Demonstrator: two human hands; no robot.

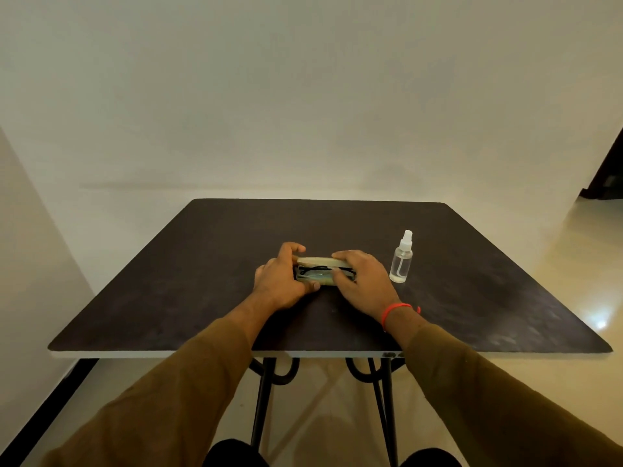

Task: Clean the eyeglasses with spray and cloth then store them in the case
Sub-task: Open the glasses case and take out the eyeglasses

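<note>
Case (325,262): pale, lying near the middle of the dark desk (188,284), lid standing partly open.
Glasses (317,271): dark frame, sitting inside the case; lenses are blurring together and both ends are hiding behind the hands.
Left hand (281,281): fingers are curling round the case's left end.
Right hand (362,281): fingers are gripping the right end, tips partly hidden.
Spray bottle (401,261): standing upright toward the desk's right edge, near the case but apart from it.

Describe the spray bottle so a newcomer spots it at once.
On the dark table, look right of the right hand. The spray bottle stands upright there, alone. Unlike the beige eyeglass case, it is clear with a white nozzle.
</note>
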